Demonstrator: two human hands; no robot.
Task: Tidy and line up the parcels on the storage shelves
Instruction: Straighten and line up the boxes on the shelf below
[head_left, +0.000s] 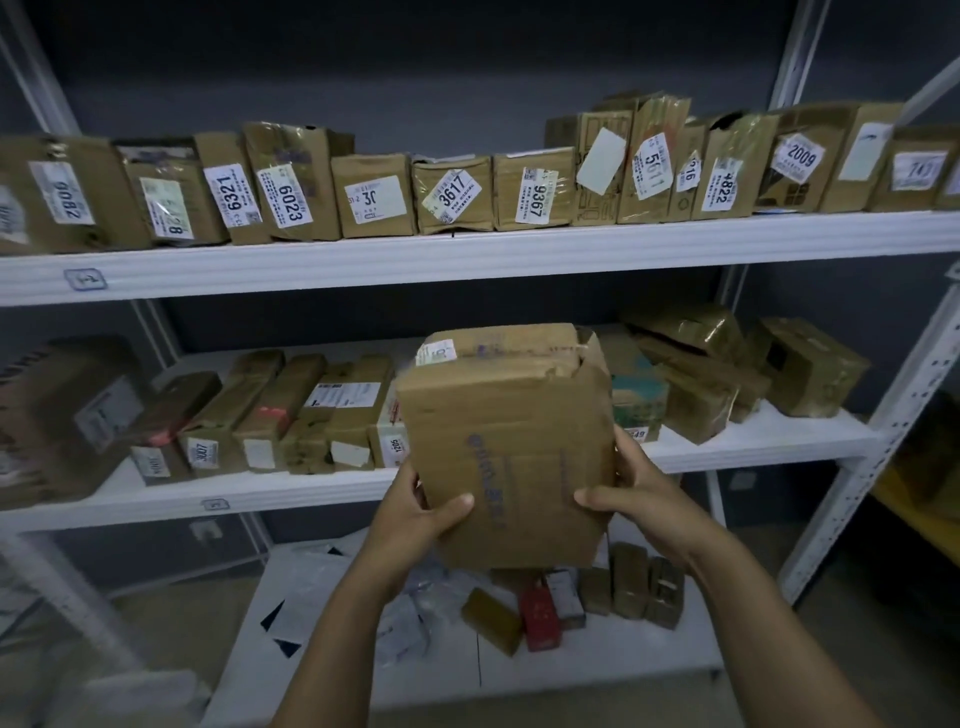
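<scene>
The box (506, 441) hides part of the middle shelf (779, 439) behind it. The left parcel (67, 415) is blurred and cut by the edge.

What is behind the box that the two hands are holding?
The middle shelf. A parcel labelled 1205 shows at the left edge of the box and a green-printed parcel at its right. The shelf space between them is covered.

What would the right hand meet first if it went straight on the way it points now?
The right hand grips the held box; carried straight on, it would probably meet the green-printed parcel on the middle shelf first, though depth is unclear.
</scene>
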